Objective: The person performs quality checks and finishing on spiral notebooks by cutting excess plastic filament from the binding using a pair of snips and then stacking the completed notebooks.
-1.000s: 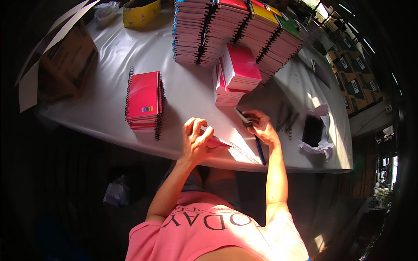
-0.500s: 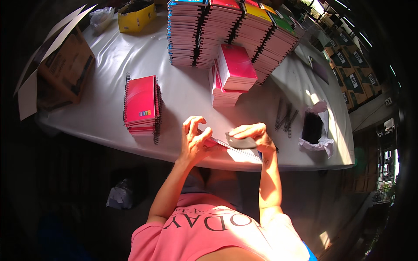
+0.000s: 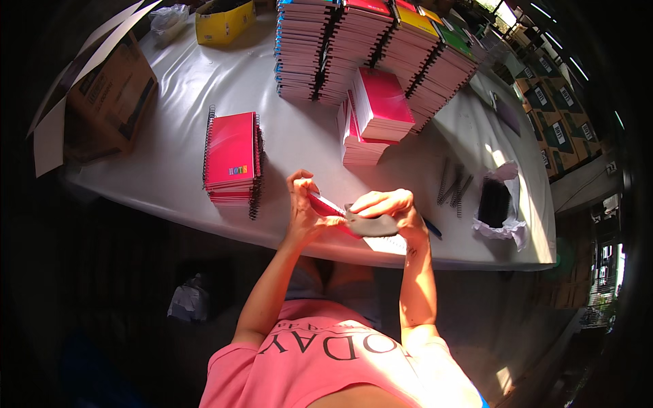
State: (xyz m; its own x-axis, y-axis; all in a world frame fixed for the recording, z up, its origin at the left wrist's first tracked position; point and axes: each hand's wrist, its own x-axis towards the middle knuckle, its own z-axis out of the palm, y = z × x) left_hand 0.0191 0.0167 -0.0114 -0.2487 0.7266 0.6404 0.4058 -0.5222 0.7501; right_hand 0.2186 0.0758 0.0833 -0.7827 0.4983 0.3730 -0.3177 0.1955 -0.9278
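Observation:
Near the front edge of the table, my left hand (image 3: 307, 212) is closed around a red-covered notebook (image 3: 328, 206), tilted on its edge. A thin wire coil lies along the notebook's lower right side, partly hidden. My right hand (image 3: 394, 211) grips a flat grey piece with a rounded edge (image 3: 374, 226), pressed close to the notebook's spine; its exact kind is unclear. A blue pen-like object (image 3: 432, 229) lies just beyond my right wrist. Left of my hands stands a pile of red spiral notebooks (image 3: 231, 153).
Loose red-covered page blocks (image 3: 385, 102) sit mid-table before tall stacks of spiral notebooks (image 3: 298, 58). To the right lie black wire coils (image 3: 454, 187) and a paper-lined box (image 3: 494, 204). An open carton (image 3: 112, 102) stands left; a yellow box (image 3: 224, 26) is behind.
My right hand has moved the grey piece slightly left along the spine, toward my left hand. The notebook's red cover now shows more. The whole view has shifted slightly.

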